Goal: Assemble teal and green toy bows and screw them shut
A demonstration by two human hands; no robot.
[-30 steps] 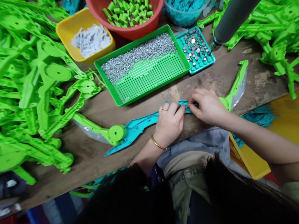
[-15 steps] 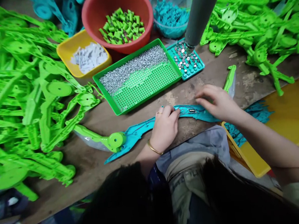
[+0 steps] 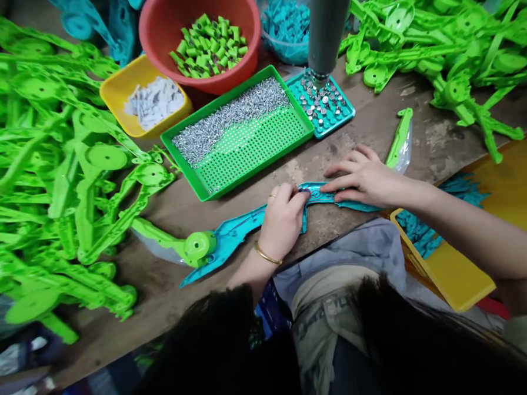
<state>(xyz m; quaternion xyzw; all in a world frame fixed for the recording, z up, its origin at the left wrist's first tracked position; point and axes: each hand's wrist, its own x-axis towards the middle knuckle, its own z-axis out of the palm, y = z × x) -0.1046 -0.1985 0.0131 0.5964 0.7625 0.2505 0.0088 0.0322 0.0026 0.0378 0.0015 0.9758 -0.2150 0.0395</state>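
A long, curved blue plastic shell half (image 3: 242,227) lies across the table before me, its hollow inner side facing up. A round green plastic part (image 3: 199,247) sits at its left end. My left hand (image 3: 283,217), with a ring and a gold bangle, is closed on the middle of the shell, fingertips pressed at its inner recess. Something small and dark shows at those fingertips, too small to name. Over the shell's right portion lies my right hand (image 3: 362,177), fingers spread and fingertips touching the shell. Its fingers hide part of the recess there.
Behind the shell stand a green tray of screws (image 3: 242,136), a blue tray of round metal pieces (image 3: 327,108), a yellow tub (image 3: 112,99) and a red bowl (image 3: 204,82). A grey electric screwdriver (image 3: 329,29) hangs above. Green parts (image 3: 66,149) are heaped both sides.
My right hand has shifted left and spread its fingers onto the shell, covering the metal pieces seen in the recess before. My left hand stays on the shell's middle. The view shifted slightly.
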